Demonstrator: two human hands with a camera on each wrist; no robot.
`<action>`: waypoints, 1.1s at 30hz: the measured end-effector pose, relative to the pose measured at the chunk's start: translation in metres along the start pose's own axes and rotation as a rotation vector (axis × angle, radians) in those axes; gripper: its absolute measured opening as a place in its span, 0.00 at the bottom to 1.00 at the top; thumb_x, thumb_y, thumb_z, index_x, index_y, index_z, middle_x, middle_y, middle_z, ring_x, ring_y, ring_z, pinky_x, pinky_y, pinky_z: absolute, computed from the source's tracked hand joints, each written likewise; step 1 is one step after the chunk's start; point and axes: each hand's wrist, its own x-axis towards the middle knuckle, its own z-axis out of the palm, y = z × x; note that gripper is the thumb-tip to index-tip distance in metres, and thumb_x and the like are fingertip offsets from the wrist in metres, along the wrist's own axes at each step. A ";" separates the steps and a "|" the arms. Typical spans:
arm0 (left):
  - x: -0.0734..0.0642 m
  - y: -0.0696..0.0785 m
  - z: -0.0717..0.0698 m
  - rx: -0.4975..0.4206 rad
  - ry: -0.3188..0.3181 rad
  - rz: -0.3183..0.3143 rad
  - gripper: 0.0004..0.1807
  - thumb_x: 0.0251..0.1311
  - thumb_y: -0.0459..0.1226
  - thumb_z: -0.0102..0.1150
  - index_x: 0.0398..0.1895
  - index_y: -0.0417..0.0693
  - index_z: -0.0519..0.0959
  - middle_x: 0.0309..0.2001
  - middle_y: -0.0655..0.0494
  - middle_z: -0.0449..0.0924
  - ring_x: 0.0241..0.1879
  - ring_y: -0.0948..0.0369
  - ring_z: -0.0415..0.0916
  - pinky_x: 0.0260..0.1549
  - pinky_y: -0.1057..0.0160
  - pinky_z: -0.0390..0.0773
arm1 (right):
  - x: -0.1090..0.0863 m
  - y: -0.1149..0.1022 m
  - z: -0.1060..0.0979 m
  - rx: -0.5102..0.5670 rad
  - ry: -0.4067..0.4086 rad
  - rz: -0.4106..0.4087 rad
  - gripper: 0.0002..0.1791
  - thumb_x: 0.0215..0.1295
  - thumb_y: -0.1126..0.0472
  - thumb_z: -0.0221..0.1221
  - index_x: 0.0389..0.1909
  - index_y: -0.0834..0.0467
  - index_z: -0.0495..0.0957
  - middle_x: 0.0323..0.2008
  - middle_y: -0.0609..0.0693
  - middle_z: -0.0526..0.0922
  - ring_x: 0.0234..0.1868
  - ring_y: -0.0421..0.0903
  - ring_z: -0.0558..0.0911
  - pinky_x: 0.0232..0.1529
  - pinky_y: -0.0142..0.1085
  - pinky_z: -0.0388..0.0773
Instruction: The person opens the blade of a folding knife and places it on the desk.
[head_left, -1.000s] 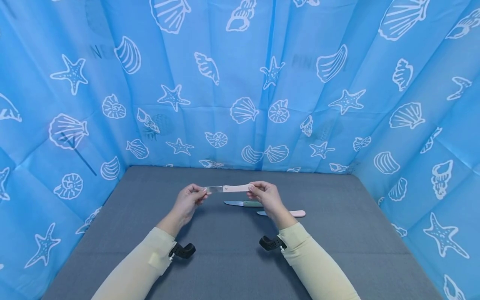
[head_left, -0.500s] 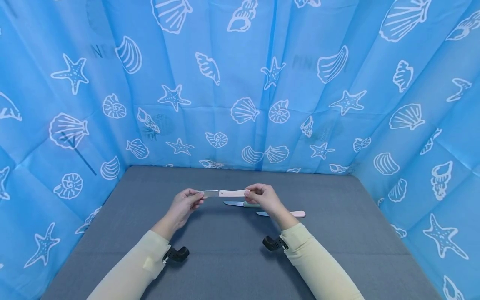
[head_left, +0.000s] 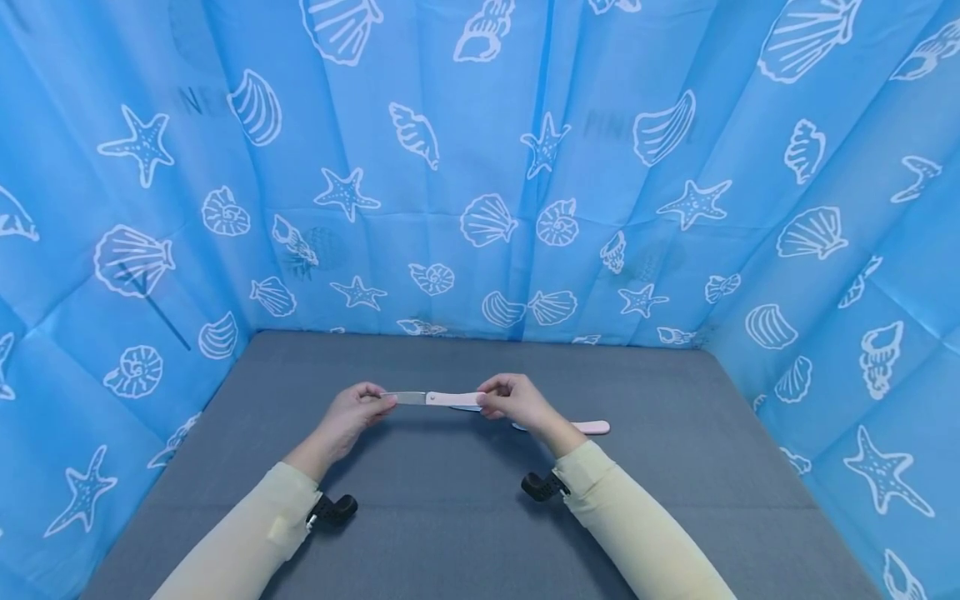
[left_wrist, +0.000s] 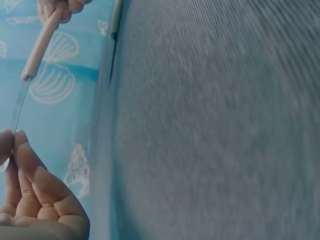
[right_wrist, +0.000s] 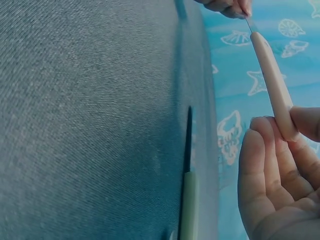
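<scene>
Between my two hands a folding knife (head_left: 454, 399) with a pale pink handle is held level above the table, its blade unfolded to the left. My left hand (head_left: 351, 419) pinches the blade near its tip between thumb and fingers. At the other side my right hand (head_left: 521, 405) grips the handle's end between thumb and fingertips. Under the held knife lies a green-handled knife (right_wrist: 190, 205), its handle mostly hidden in the head view. A second pink-handled knife (head_left: 595, 427) lies behind my right wrist, its blade largely covered.
The grey cloth-covered table (head_left: 435, 517) spreads out below the hands. A blue curtain (head_left: 480, 167) with white shells and starfish encloses its back and sides. Black wrist-worn mounts (head_left: 333, 509) jut inward from both sleeves.
Both hands have come down and nearer with the held knife, shifting somewhat left. The knife now covers more of the green-handled one. The lying knives have stayed in place.
</scene>
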 end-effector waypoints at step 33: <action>0.015 -0.002 -0.028 0.586 -0.085 -0.054 0.10 0.64 0.40 0.66 0.34 0.42 0.79 0.29 0.52 0.77 0.29 0.58 0.72 0.28 0.61 0.72 | 0.017 0.014 0.035 -0.248 -0.032 0.136 0.04 0.68 0.67 0.62 0.38 0.65 0.83 0.31 0.54 0.84 0.31 0.45 0.84 0.34 0.38 0.83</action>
